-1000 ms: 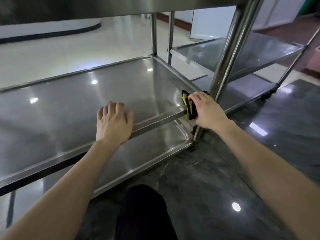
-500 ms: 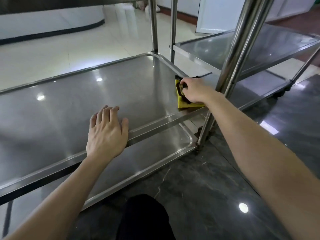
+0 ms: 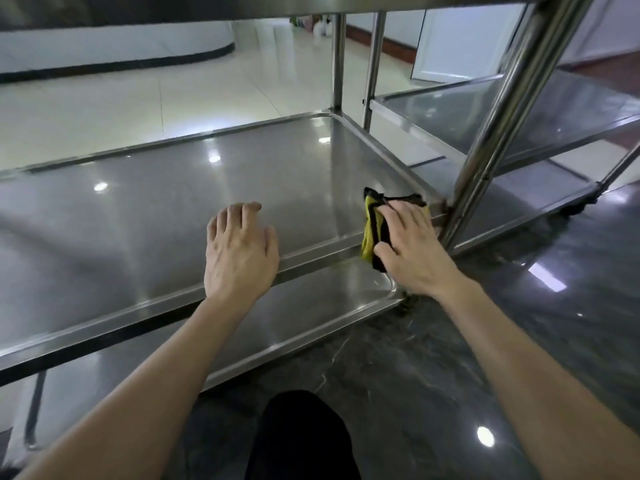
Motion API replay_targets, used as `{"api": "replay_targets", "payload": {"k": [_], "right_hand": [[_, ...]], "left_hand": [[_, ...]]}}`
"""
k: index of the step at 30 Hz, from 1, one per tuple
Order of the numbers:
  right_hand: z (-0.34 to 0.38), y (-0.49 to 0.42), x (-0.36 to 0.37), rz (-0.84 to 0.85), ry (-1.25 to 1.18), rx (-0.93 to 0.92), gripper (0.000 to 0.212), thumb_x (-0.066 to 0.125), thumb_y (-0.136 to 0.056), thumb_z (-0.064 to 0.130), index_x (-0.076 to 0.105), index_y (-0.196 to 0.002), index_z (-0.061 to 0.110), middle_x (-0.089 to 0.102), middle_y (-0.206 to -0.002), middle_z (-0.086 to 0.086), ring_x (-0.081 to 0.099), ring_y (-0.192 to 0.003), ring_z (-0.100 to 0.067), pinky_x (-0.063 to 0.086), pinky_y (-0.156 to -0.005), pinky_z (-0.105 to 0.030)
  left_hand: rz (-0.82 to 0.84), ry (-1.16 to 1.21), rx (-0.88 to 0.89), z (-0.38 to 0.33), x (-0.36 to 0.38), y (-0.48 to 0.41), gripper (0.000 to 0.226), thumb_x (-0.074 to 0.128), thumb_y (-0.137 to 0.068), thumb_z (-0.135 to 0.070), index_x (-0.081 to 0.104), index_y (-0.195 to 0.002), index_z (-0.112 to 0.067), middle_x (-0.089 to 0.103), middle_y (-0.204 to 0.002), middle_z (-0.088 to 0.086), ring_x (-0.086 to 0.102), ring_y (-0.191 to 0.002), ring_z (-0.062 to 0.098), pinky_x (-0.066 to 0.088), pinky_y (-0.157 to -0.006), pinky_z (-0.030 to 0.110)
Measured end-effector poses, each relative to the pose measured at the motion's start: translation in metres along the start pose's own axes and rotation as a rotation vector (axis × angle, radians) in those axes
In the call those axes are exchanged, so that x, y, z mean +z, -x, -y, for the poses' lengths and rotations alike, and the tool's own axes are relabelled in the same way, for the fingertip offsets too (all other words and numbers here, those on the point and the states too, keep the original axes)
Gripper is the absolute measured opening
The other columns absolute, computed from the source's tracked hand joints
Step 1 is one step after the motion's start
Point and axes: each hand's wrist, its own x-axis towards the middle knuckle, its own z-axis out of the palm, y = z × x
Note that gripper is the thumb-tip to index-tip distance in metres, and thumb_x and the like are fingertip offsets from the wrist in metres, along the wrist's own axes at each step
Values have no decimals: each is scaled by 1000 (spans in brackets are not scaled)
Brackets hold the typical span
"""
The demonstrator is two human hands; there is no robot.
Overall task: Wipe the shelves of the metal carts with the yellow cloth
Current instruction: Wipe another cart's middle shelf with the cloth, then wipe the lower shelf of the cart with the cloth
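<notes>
The yellow cloth, edged in black, lies bunched at the near right corner of the cart's middle shelf and hangs a little over the front rim. My right hand presses down on it with straight fingers, thumb on its near side, close to the cart's slanting corner post. My left hand rests palm-down on the same shelf at its front rim, holding nothing. A lower shelf shows beneath.
A second metal cart stands directly to the right, its shelves almost touching the first. The upper shelf's underside hangs overhead. Dark glossy floor lies beneath me, pale tiles beyond. My dark-clothed knee is at the bottom.
My right hand slid the cloth from the shelf's right side back toward the near right corner by the post. My left hand stayed on the front rim.
</notes>
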Motion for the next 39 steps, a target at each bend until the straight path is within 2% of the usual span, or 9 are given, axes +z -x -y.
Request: {"api": "replay_targets", "payload": {"k": [11,15,19,23,28,31,34,36,39], "right_hand": [[70,54,6,-325,-18,-159,53,74,-78,-4,62,-127,10,62,-122,-9,58,-115,-32,49,-106,-51],[161,95,36,-130,-334,-137,52,82,-76,9,65,-123,22,67,-114,7,63,-103,-12,51,-90,-28],[242,93,112,181,-661,36,53,95,-76,26,60,-114,35,64,-99,26,66,-97,4,46,-79,-5],[295,86,188,428,-799,125,75,88,-87,41,44,-148,45,65,-122,11,66,-115,-14,54,-96,-27],[332,76,221,688,-486,-38,83,79,-69,79,60,-133,30,41,-136,3,53,-121,-19,48,-105,-36],[358,68,235,664,-316,-182,50,82,-87,49,57,-122,22,60,-122,-2,63,-109,-25,54,-90,-41],[391,39,254,573,-293,-251,38,75,-96,30,54,-127,20,68,-119,-6,67,-108,-29,51,-82,-39],[407,15,278,515,-251,-292,56,71,-99,32,46,-149,21,60,-141,-8,61,-126,-29,49,-101,-42],[414,4,333,471,-8,-464,80,59,-101,56,24,-168,29,29,-173,-4,23,-161,-26,13,-131,-60]], "left_hand": [[-19,262,501,55,-68,125,15,62,-103,-19,73,-111,-14,65,-92,-13,61,-76,7,55,-73,27],[497,457,177,111,-56,174,44,73,-96,-51,59,-135,-36,66,-120,-22,66,-110,0,60,-93,31],[531,616,-160,166,-48,214,74,86,-76,-59,60,-138,-29,73,-125,-14,70,-115,5,60,-99,43],[486,729,-465,221,-64,218,44,90,-75,-35,76,-112,-13,81,-102,6,78,-98,26,61,-93,59],[610,596,-404,280,-82,207,30,77,-77,-46,69,-100,-29,77,-98,2,75,-97,27,63,-87,58],[527,677,-545,314,-82,223,22,81,-89,-37,67,-101,-26,76,-99,9,74,-94,30,62,-85,63],[388,659,-736,339,-77,235,29,77,-100,-32,66,-123,-19,74,-110,4,70,-99,21,63,-87,45],[446,558,-779,355,-72,241,52,75,-100,-41,56,-141,-17,70,-127,5,69,-113,24,59,-99,44],[546,269,-675,366,-65,263,59,74,-98,-45,55,-143,-12,70,-131,10,67,-122,30,54,-104,45]]}}
